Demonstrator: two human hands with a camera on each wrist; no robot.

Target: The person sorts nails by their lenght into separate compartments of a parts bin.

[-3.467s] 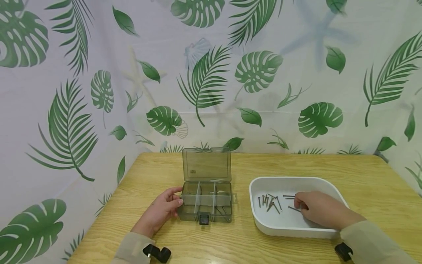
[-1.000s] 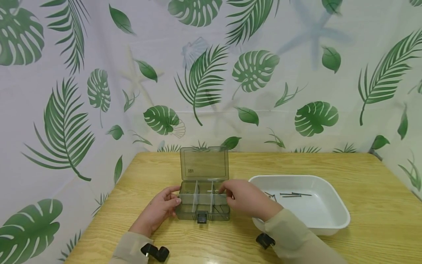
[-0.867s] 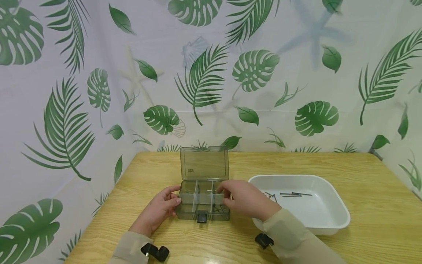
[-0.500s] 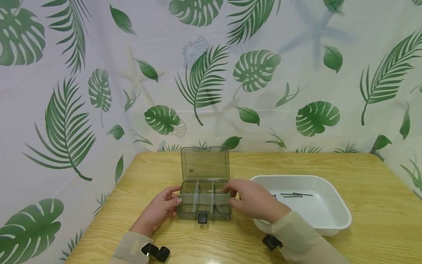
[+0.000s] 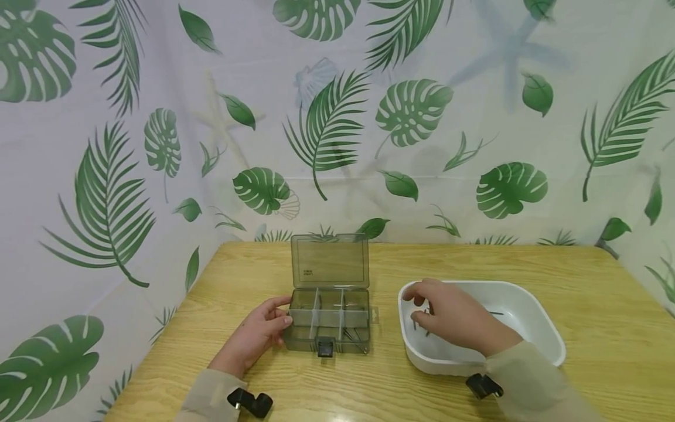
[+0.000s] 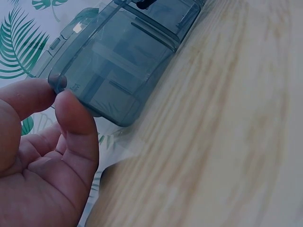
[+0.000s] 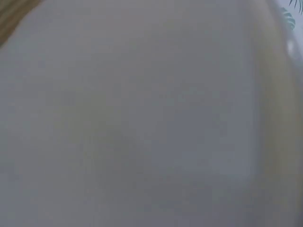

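A smoky see-through compartment box (image 5: 302,345) stands on the table with its lid (image 5: 330,261) raised. My left hand (image 5: 257,333) holds the box by its left side; in the left wrist view, thumb and index finger meet at the box's corner. Several screws or nails (image 5: 354,335) lie in the front right compartment, and thin ones show in the back ones. Over the left part of a white tray (image 5: 532,328) hovers my right hand (image 5: 456,316), thumb and fingers apart, nothing seen between them. It partly hides the screws (image 5: 414,324) below. The right wrist view shows only blurred tray.
The wooden table (image 5: 253,266) ends at a leaf-printed cloth (image 5: 422,217) behind and at the left. Between box and tray is a narrow strip of table. A small clear tab (image 5: 375,315) sticks out from the box's right side.
My right hand was in the tray, then at the box's right compartments, and has now moved back right over the tray. My left hand stays at the box.
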